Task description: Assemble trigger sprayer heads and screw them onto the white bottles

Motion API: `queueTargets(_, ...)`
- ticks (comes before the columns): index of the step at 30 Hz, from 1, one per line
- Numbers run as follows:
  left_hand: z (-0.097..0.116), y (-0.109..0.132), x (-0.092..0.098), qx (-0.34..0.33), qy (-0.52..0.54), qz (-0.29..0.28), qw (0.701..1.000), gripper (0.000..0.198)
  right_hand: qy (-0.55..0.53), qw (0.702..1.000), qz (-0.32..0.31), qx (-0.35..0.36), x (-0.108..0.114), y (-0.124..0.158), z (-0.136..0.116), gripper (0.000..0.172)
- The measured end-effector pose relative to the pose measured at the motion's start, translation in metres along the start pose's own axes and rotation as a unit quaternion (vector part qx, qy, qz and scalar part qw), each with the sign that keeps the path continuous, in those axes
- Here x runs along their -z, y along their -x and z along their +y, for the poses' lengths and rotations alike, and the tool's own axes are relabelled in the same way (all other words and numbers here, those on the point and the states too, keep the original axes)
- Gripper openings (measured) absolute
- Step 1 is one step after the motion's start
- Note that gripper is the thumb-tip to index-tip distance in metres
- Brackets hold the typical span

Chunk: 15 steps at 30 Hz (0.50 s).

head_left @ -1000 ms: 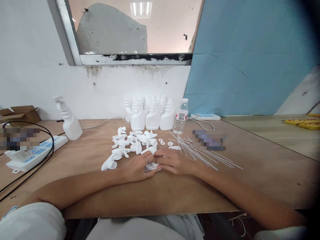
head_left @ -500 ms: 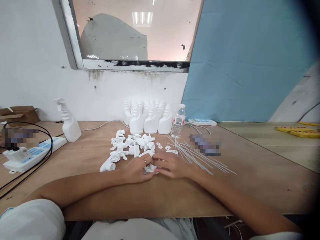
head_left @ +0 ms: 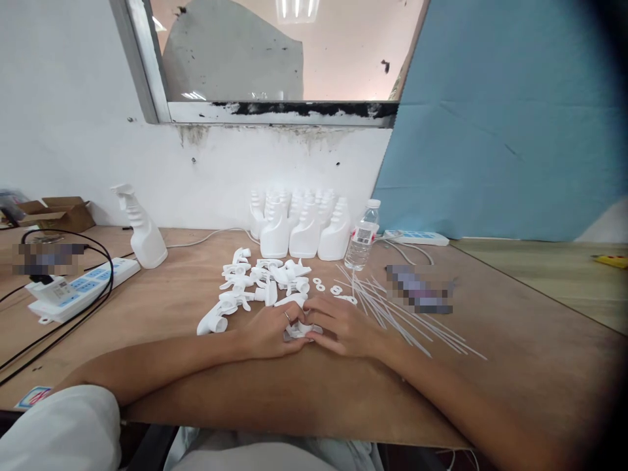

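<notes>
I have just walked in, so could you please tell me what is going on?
A person's left hand and right hand hold a white part, partly hidden. Spray heads lie beyond on the table, thin white tubes to the right, and white bottles stand behind. Far left, one spray bottle has its head on.

Fingers (head_left: 321, 320) around a white part (head_left: 298, 330)

Txt: 0 legible | clr btl label (head_left: 364, 233): too sm. | adapter label (head_left: 62, 288): too sm.
</notes>
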<state>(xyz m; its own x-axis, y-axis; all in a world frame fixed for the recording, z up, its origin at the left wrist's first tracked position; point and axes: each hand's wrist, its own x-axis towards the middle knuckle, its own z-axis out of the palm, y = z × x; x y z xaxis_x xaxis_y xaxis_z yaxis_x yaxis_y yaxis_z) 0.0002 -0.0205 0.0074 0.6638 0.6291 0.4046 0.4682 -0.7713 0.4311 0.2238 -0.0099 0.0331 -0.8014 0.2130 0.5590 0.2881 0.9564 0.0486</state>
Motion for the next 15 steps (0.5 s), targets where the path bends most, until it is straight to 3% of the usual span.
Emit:
queueTargets(5,0.001,0.001,0.001,0.001,-0.002,-0.011,1.000,0.022,-0.080,0.996,0.011,-0.023,-0.008,0.009,0.007,0.016)
queueTargets(10,-0.002,0.002,0.002,0.095,0.059,-0.003,0.994,0.035,-0.124,0.989,-0.001,-0.076,-0.012,0.007,0.010,0.020)
queueTargets(15,-0.002,0.003,0.004,0.101,0.083,-0.019,0.991,0.034,-0.157,0.982,-0.036,-0.102,-0.010,-0.001,0.000,0.018)
